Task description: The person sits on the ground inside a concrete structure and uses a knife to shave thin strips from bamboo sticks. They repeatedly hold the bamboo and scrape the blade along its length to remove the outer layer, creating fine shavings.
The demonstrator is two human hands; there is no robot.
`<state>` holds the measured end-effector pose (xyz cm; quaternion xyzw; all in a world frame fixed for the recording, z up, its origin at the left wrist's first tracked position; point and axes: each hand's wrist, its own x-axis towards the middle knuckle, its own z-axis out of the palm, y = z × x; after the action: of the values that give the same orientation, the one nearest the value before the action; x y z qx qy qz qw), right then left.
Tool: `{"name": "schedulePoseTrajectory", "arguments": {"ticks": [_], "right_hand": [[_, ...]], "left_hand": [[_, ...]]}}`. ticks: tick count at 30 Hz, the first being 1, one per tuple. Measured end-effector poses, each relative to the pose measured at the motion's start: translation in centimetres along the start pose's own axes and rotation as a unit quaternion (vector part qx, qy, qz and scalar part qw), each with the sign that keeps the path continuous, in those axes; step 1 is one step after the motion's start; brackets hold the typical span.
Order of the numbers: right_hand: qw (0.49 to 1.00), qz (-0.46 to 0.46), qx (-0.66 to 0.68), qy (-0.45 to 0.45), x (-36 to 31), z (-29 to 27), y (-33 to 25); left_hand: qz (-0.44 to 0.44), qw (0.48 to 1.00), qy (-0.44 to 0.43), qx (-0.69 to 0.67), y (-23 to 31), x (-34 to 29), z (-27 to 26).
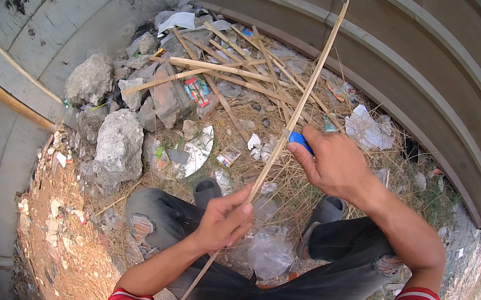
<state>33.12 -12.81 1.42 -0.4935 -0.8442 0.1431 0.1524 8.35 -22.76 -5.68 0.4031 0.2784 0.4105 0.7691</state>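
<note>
Strip of pale split bamboo, long and thin, runs diagonally from lower centre up toward grey corrugated metal wall. Left hand closed around lower part of strip, above knees. Right hand closed on blue-handled tool, pressed against strip at middle. Behind: pile of cut bamboo sticks, grey broken stones, scattered paper and plastic litter on dry grass. Clear plastic bag between grey shoes.
</note>
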Motion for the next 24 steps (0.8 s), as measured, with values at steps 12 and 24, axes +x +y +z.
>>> {"name": "schedulePoseTrajectory", "arguments": {"ticks": [12,24], "right_hand": [[1.0,0.006,-0.022,0.0,1.5,0.9,0.7],[0.968,0.186,-0.08,0.151,0.8,-0.1,16.0]], "left_hand": [[-0.012,0.998,0.043,0.047,-0.1,0.0,-0.5],[-0.109,0.987,-0.004,0.122,-2.4,-2.9,-0.7]]}}
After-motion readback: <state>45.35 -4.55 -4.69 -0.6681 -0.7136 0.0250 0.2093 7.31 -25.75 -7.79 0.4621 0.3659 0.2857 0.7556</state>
